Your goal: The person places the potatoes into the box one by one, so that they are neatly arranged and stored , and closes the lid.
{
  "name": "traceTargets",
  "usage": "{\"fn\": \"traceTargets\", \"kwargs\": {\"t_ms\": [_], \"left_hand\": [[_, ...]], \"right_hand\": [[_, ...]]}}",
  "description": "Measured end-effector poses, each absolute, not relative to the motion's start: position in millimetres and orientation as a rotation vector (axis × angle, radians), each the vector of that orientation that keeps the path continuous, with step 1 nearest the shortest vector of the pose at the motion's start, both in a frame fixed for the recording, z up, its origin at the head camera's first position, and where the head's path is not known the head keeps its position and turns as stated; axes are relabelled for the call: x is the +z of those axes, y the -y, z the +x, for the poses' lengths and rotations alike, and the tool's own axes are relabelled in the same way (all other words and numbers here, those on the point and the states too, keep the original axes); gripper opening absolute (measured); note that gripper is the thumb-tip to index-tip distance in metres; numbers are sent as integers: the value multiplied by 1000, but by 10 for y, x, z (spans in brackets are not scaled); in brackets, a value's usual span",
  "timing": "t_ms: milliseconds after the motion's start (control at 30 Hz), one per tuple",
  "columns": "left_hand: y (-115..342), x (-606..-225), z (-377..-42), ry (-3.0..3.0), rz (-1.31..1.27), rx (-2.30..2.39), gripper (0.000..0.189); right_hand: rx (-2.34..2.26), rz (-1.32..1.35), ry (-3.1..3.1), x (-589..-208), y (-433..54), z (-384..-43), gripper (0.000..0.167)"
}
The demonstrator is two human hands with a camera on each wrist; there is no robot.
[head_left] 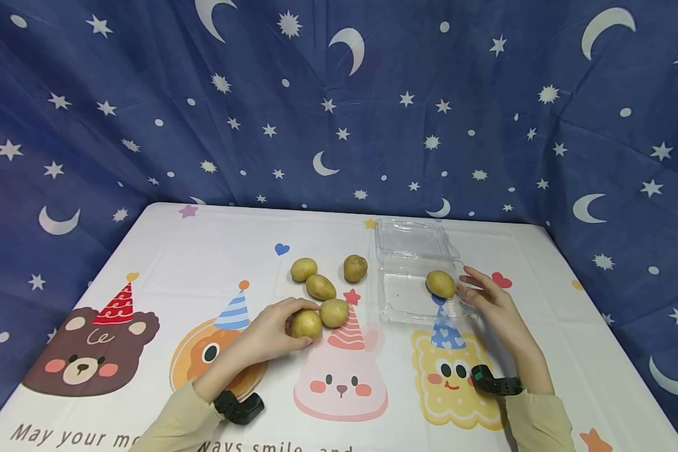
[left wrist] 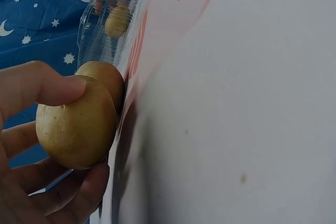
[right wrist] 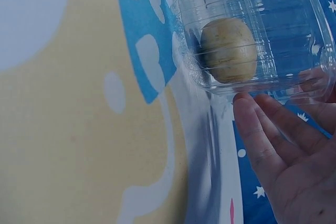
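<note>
My left hand [head_left: 279, 326] grips a potato [left wrist: 76, 129], thumb on one side and fingers curled round the other. Right beside it lies another potato [head_left: 335, 313], overlapping it in the left wrist view. At the right is a clear plastic clamshell box [head_left: 398, 298] with its lid [head_left: 412, 240] folded back. One potato [head_left: 441, 284] lies inside, close to the right wall. My right hand [head_left: 488, 295] is at that wall, its fairly straight fingertips touching the plastic. Some of its fingers [right wrist: 315, 82] show through the box in the right wrist view.
Behind my left hand lie two potatoes, one farther back [head_left: 304, 269] and one nearer [head_left: 321, 287]. A browner potato [head_left: 355, 269] sits between them and the box. The white tablecloth [head_left: 226, 245] has cartoon prints, and a blue starry curtain [head_left: 339, 113] hangs behind the table.
</note>
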State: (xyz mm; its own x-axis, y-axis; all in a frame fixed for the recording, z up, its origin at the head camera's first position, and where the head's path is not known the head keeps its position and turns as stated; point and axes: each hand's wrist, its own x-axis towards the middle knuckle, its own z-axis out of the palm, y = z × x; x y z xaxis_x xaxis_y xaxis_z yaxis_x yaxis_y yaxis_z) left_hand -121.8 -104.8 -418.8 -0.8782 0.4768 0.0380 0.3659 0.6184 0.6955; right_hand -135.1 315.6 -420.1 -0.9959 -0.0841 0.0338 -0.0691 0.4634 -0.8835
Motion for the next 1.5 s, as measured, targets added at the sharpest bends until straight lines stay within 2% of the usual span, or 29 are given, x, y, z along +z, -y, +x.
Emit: {"fn": "traceTargets", "kwargs": {"t_ms": [800,1500], "left_hand": [[1016,-4080,-1193,-2754,637,1146,52],[897,-3946,-1226,-2731,730,1219,53]], "right_hand": [[-1648,-188,-2680,-4220,-3157,-1366,52],[-1640,-147,-2672,-4232,-3160,-1360,53]]}}
